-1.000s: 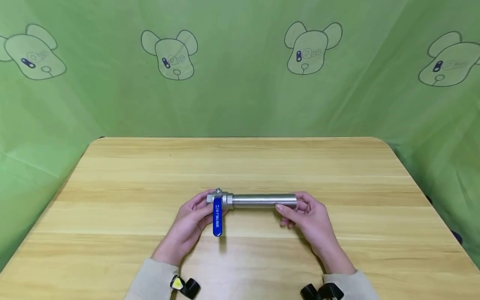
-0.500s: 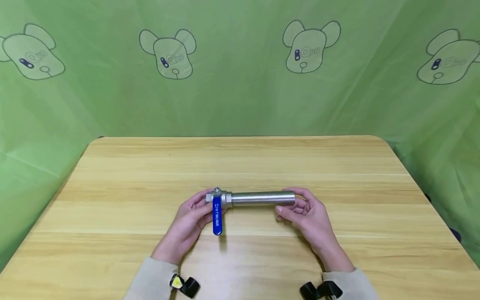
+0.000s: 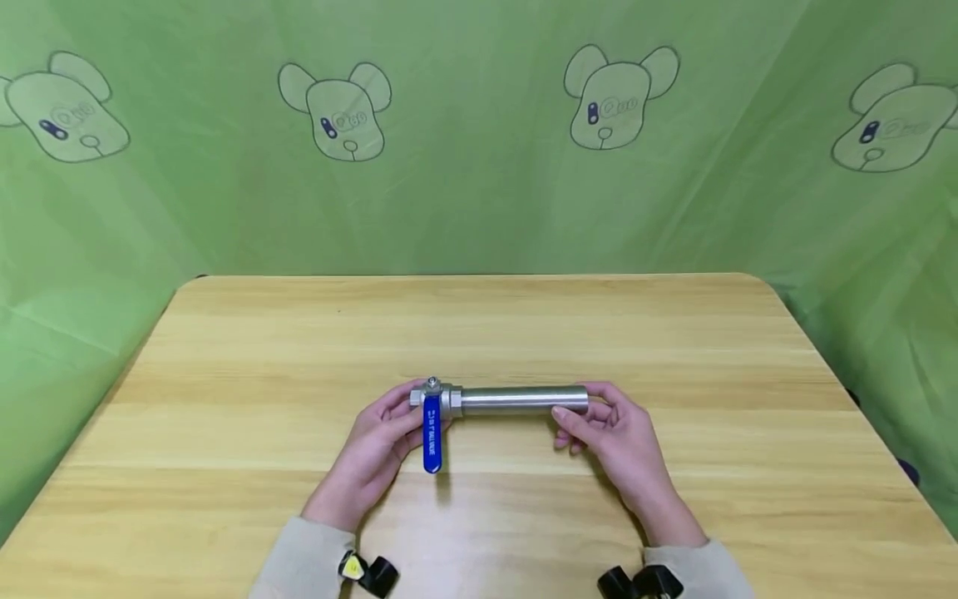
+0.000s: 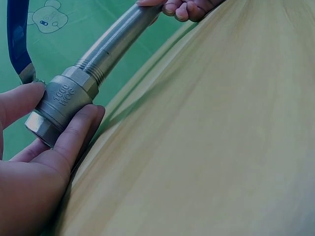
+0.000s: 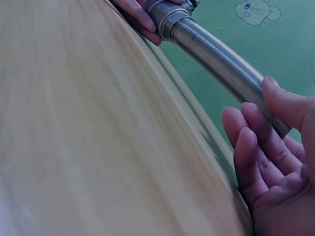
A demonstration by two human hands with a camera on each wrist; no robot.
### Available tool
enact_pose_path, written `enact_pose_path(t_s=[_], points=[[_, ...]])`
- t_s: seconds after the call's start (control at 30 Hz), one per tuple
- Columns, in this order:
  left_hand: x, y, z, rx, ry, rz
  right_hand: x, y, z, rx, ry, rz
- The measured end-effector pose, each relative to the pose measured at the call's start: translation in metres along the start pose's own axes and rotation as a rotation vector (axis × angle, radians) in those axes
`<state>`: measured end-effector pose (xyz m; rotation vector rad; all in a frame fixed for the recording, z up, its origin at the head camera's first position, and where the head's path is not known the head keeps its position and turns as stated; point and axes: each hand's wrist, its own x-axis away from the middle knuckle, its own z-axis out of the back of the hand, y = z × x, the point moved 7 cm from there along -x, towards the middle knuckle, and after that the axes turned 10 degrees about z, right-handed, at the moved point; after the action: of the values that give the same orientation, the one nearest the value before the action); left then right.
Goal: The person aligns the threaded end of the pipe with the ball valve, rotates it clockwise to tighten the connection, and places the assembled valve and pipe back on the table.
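Observation:
A steel ball valve (image 3: pixel 453 400) with a blue lever (image 3: pixel 432 434) is joined to a straight metal pipe (image 3: pixel 516 400). My left hand (image 3: pixel 374 449) grips the valve body, thumb on one side and fingers on the other. In the left wrist view the valve body (image 4: pixel 64 98) shows raised lettering, and threads (image 4: pixel 91 71) are exposed where the pipe enters. My right hand (image 3: pixel 624 441) pinches the pipe's free end between thumb and fingers; its lower fingers (image 5: pixel 246 152) curl beneath. The pipe lies roughly level, held above the table, with the lever pointing toward me.
A wooden table (image 3: pixel 479 333) spreads under both hands. Behind and beside it hangs a green curtain (image 3: pixel 479 208) printed with bear heads. Black wrist devices (image 3: pixel 377 574) sit at both sleeves.
Half a second ago the pipe's right end was tilted slightly up and my right thumb sat lower, off the pipe. Now the pipe is more level and the thumb touches it. The left grip is unchanged.

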<state>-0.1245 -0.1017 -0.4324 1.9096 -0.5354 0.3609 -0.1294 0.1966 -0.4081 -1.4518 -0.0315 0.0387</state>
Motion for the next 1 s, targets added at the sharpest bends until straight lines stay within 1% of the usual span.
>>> enact_pose_path(t_s=[0.17, 0.27, 0.43, 0.63, 0.83, 0.93, 1.0], points=[[-0.0006, -0.0034, -0.0013, 0.001, -0.014, 0.001, 0.0017, 0.0014, 0.002, 0.017, 0.006, -0.001], [-0.0013, -0.0024, -0.0025, -0.01, -0.021, -0.009, 0.0002, 0.0006, 0.0028, 0.02, 0.009, 0.009], [-0.0025, -0.0007, -0.0026, -0.02, -0.021, -0.007, -0.0018, 0.0002, 0.0027, 0.019, 0.012, 0.009], [-0.003, 0.0, -0.0031, -0.016, -0.031, -0.012, -0.0023, -0.0003, 0.0029, 0.021, 0.015, 0.009], [-0.0029, -0.0016, -0.0046, -0.018, -0.045, -0.02, 0.0001, 0.0001, 0.0037, 0.057, 0.013, 0.013], [-0.0031, -0.0036, -0.0047, -0.003, -0.036, -0.005, 0.0008, -0.0001, 0.0042, 0.07, 0.01, 0.018], [-0.0028, -0.0033, -0.0057, -0.005, -0.04, -0.01, 0.0006, -0.0001, 0.0042, 0.072, 0.01, 0.017]])
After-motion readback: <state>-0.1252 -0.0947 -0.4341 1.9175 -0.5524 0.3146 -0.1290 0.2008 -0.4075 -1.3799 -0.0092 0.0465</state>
